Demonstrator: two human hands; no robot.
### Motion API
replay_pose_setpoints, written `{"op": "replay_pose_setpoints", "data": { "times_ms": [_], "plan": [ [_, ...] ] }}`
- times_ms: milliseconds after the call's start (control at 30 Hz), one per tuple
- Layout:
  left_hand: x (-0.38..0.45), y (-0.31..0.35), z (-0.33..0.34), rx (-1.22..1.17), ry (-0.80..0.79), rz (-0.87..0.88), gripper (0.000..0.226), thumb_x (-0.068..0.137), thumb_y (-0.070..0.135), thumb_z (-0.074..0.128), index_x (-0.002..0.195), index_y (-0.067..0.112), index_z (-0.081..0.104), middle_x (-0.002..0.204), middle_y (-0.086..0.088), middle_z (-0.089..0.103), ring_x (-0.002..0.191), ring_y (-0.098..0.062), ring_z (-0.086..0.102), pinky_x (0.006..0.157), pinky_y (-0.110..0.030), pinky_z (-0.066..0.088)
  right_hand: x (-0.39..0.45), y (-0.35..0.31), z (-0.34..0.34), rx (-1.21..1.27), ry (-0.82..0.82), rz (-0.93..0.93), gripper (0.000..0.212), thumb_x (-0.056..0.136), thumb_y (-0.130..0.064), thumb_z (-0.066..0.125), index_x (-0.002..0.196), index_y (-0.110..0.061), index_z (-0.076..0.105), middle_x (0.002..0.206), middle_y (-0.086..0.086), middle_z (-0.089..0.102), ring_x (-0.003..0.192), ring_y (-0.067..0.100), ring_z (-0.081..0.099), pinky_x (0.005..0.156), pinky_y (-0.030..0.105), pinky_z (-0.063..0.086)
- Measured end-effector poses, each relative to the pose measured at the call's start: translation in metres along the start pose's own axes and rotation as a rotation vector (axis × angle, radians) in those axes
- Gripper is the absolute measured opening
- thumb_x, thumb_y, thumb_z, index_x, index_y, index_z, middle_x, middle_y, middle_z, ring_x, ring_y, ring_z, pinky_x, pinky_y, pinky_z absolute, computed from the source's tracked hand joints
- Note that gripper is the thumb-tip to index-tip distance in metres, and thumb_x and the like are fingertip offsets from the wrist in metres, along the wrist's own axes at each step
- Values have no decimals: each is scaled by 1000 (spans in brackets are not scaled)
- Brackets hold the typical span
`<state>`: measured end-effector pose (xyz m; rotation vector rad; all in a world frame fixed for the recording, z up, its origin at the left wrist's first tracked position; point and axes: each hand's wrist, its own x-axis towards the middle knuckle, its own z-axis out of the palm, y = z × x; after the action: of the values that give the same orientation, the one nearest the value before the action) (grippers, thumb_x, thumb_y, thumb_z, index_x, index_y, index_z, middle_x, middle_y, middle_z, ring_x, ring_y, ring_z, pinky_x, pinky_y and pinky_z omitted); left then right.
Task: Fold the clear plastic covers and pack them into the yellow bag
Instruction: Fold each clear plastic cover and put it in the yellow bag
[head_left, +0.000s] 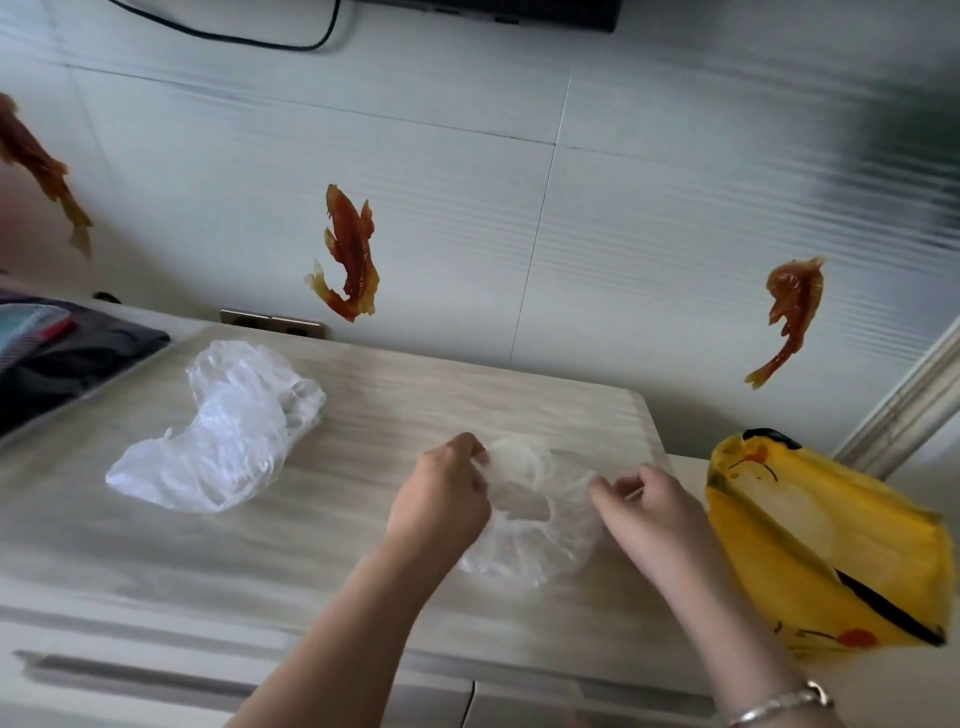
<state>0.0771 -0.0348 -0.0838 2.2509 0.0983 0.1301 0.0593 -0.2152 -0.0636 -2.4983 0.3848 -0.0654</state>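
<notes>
Hands (441, 499) on cover (535, 525); yellow bag (831, 545) beside.

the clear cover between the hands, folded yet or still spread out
Spread, not folded: the cover lies open on the counter, while the left hand and right hand pinch its opposite edges.

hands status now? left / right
Left hand: pinching the edge of the clear plastic cover.
Right hand: pinching the opposite edge of the same cover.
</notes>
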Motion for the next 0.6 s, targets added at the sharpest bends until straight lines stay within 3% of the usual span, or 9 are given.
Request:
{"op": "replay_pose_setpoints", "data": {
  "times_ms": [67, 133, 233, 300, 367, 400, 467, 533, 600],
  "plan": [
    [5, -4, -3, 30, -3, 33, 30, 84, 7, 49, 109, 20, 57, 98, 1, 63, 95, -24, 60, 79, -32, 50, 2, 3, -1, 9, 128, -126, 19, 87, -39, 56, 95, -22, 50, 91, -5, 56, 86, 16, 55, 68, 30, 44],
    [6, -7, -2, 149, 47, 99, 37, 88, 14, 56, 124, 19, 50, 121, 1, 55, 112, -24, 48, 92, -31, 39, 4, 5, 5, 51, 235, -376, 14, 87, -24, 59, 98, -20, 52, 97, -4, 54, 95, 13, 54, 77, 24, 46],
    [-1, -5, -1, 232, 280, 283, 35, 87, 12, 61, 120, 16, 52, 120, -1, 49, 108, -26, 41, 89, -32, 37, 4, -2, 17, -14, 151, -643, 18, 92, -14, 57, 108, -21, 60, 112, -9, 57, 111, 6, 52, 92, 8, 36],
    [-11, -1, 4, 250, 296, 397, 26, 86, 14, 62, 112, 12, 56, 113, -3, 53, 104, -28, 48, 85, -35, 42, 4, -4, 26, -96, 12, -696, 30, 97, -19, 51, 126, -23, 56, 136, -11, 49, 132, 4, 39, 105, 7, 21],
    [-22, 0, 16, 327, 101, 352, 39, 94, 34, 45, 127, 13, 49, 128, -2, 49, 120, -25, 44, 99, -34, 38, 7, 0, 32, -211, -123, -686, 44, 101, -28, 42, 145, -24, 39, 154, -10, 30, 144, 4, 19, 109, 9, 5],
    [-26, -2, 22, 401, -9, 302, 60, 93, 49, 27, 139, 12, 37, 142, -3, 41, 132, -24, 35, 109, -33, 30, 10, 3, 33, -258, -174, -673, 49, 102, -31, 38, 150, -25, 29, 157, -10, 21, 146, 5, 13, 112, 11, 2],
    [-30, -8, 29, 516, -161, 235, 98, 72, 65, -2, 152, 9, 9, 160, -6, 12, 148, -19, 8, 119, -31, 6, 14, 8, 35, -320, -233, -638, 54, 103, -35, 32, 153, -28, 14, 160, -11, 9, 147, 5, 4, 117, 20, 3],
    [-26, -14, 29, 545, -254, 216, 100, 75, 74, 3, 152, 11, -7, 161, -3, -8, 147, -14, -11, 118, -32, -8, 18, 13, 33, -361, -277, -606, 58, 102, -40, 29, 153, -30, 5, 160, -14, 1, 147, 4, -2, 119, 27, 3],
    [-22, -18, 21, 566, -314, 258, 100, 84, 76, 27, 151, 13, -11, 160, 2, -13, 146, -10, -16, 119, -38, -10, 21, 17, 31, -396, -312, -591, 62, 101, -47, 28, 153, -31, -1, 159, -18, -6, 145, 0, -9, 120, 29, 0]
  ]
}}
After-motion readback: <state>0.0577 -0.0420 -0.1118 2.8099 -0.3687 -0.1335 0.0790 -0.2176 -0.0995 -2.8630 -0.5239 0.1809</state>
